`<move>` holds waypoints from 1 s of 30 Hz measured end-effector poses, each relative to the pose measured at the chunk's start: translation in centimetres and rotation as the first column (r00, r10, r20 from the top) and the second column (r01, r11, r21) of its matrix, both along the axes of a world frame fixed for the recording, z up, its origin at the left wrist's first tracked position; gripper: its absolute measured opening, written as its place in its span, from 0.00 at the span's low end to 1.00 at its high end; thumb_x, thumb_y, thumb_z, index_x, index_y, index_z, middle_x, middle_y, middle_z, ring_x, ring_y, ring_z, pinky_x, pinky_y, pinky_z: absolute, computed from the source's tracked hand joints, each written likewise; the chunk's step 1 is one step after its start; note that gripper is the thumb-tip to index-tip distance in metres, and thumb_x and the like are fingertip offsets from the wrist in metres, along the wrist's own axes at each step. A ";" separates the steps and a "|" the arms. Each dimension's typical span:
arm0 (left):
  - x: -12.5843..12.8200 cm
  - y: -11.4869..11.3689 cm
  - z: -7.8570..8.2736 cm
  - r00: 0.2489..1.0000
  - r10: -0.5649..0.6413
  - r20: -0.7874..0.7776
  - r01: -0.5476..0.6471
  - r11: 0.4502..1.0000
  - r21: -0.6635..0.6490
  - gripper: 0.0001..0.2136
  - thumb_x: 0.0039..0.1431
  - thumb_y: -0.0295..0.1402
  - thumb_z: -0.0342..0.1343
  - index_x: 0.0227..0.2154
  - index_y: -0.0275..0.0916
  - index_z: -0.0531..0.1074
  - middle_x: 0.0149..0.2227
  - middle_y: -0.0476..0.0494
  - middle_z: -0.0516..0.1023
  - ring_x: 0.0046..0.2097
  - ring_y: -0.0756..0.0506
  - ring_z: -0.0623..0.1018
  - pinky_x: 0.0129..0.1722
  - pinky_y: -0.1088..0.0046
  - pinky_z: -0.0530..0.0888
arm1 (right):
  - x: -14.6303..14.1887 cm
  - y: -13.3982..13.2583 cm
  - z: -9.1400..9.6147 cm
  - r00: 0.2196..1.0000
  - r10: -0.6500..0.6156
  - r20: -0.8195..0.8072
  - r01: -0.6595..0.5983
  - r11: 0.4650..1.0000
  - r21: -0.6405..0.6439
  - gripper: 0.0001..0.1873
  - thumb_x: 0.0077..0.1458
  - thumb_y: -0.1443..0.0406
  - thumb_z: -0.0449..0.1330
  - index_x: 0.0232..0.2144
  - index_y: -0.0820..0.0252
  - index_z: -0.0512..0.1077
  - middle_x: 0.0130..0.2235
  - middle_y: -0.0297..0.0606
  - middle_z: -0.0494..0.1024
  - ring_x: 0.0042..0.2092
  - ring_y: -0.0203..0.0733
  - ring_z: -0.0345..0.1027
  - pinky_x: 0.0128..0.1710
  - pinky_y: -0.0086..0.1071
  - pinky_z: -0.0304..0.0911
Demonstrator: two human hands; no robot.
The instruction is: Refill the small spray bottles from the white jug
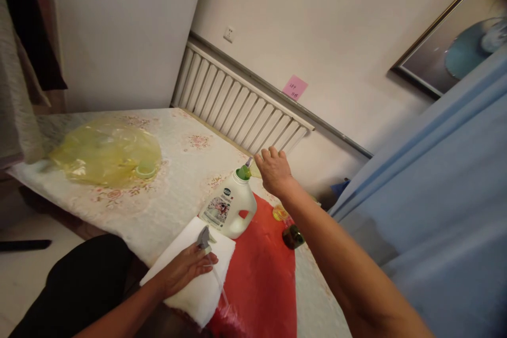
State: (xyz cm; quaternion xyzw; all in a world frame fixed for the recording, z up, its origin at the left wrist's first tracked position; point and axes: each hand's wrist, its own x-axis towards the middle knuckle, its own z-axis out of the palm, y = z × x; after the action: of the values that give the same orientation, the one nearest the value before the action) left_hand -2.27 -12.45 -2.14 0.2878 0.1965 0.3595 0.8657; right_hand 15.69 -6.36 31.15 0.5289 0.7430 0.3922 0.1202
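Nearest of all, the left hand (186, 269) is lying on a folded white cloth (198, 274) at the near edge of the bench (166, 206), its fingers (206, 260) curled loosely around a grey spray-trigger head (204, 237). A thin clear dip tube (219, 285) is trailing from that head across the cloth towards a red mat (261, 274), which is spreading out just beside the cloth.

Standing on the far end of the mat, touching the cloth's far corner, is a white detergent jug (228, 208) with a printed label and a green neck (243, 172). A small funnel seems to be sitting in that neck, though the view is too blurred to be sure.

Just beyond the jug, the right hand (274, 170) is hovering above the neck with its fingers (273, 154) bent downward and a little apart; whether they are gripping anything is hidden behind the hand.

To the right of the jug, a small yellow container (279, 213) and a dark green bottle (292, 236) are resting near the mat's edge.

Further off on the left, a crumpled yellow plastic bag (106, 153) is lying on the floral cover, well apart from the jug. Behind the bench, a white radiator (237, 105) is running along the wall beneath a pink sticky note (294, 87).
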 end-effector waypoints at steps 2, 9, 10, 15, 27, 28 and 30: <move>0.0 0.0 0.0 1.000 0.006 -0.002 -0.006 1.000 0.003 0.17 0.56 0.42 0.65 0.42 0.39 0.68 0.40 0.39 0.81 0.47 0.41 0.79 0.49 0.64 0.70 | -0.1 -0.2 -0.1 1.000 -0.017 -0.008 0.017 1.000 -0.004 0.24 0.51 0.72 0.57 0.52 0.61 0.65 0.51 0.51 0.69 0.53 0.56 0.56 0.46 0.45 0.53; 0.0 -0.2 0.7 0.996 0.052 -0.070 -0.049 0.998 0.042 0.19 0.53 0.46 0.66 0.40 0.40 0.69 0.39 0.41 0.81 0.45 0.42 0.79 0.45 0.66 0.71 | 0.8 -0.8 -1.5 0.973 -0.151 -0.174 0.145 0.988 -0.048 0.28 0.48 0.71 0.60 0.53 0.59 0.64 0.52 0.50 0.70 0.53 0.55 0.58 0.47 0.44 0.56; -0.1 -0.2 1.4 0.995 0.064 -0.082 -0.059 0.997 0.053 0.19 0.54 0.46 0.66 0.40 0.40 0.69 0.39 0.41 0.81 0.44 0.42 0.79 0.45 0.66 0.71 | 1.3 -1.0 -1.9 0.956 -0.174 -0.236 0.164 0.984 -0.064 0.28 0.48 0.71 0.60 0.53 0.59 0.64 0.51 0.49 0.71 0.52 0.54 0.59 0.46 0.43 0.57; -0.9 0.3 6.8 0.983 0.152 -0.102 -0.132 0.974 0.182 0.16 0.55 0.43 0.65 0.39 0.38 0.71 0.38 0.42 0.81 0.43 0.43 0.78 0.45 0.66 0.72 | 4.8 -4.3 -6.1 0.779 -0.160 -0.607 0.122 0.987 -0.103 0.31 0.49 0.64 0.63 0.56 0.59 0.63 0.52 0.46 0.72 0.52 0.50 0.64 0.49 0.40 0.61; 0.3 0.1 18.0 0.876 0.481 0.001 -0.427 0.776 0.465 0.20 0.53 0.42 0.66 0.45 0.38 0.72 0.39 0.44 0.80 0.43 0.43 0.78 0.42 0.69 0.75 | 7.6 -15.9 -20.2 0.270 -0.124 -0.955 0.119 0.988 -0.095 0.38 0.37 0.69 0.68 0.55 0.60 0.67 0.53 0.46 0.75 0.55 0.55 0.68 0.55 0.46 0.66; 0.6 -0.1 18.3 0.869 0.494 -0.002 -0.430 0.758 0.490 0.21 0.53 0.42 0.66 0.46 0.38 0.71 0.40 0.44 0.79 0.43 0.43 0.78 0.41 0.69 0.75 | 7.4 -16.4 -20.4 0.251 -0.130 -0.959 0.129 0.987 -0.100 0.39 0.37 0.68 0.68 0.55 0.60 0.67 0.53 0.46 0.75 0.55 0.55 0.68 0.56 0.46 0.65; 1.2 -0.5 18.7 0.857 0.515 -0.015 -0.429 0.729 0.534 0.21 0.52 0.43 0.66 0.46 0.38 0.71 0.42 0.44 0.78 0.44 0.43 0.78 0.41 0.68 0.76 | 7.0 -17.2 -20.5 0.213 -0.140 -0.967 0.145 0.983 -0.110 0.39 0.37 0.68 0.67 0.55 0.60 0.67 0.54 0.46 0.74 0.56 0.55 0.68 0.56 0.47 0.65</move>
State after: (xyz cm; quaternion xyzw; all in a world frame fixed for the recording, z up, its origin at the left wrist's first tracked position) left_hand -1.11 -12.94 16.54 0.4759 0.2301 0.5824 0.6175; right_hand 22.72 -23.52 10.60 0.7235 0.6039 -0.0322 -0.3329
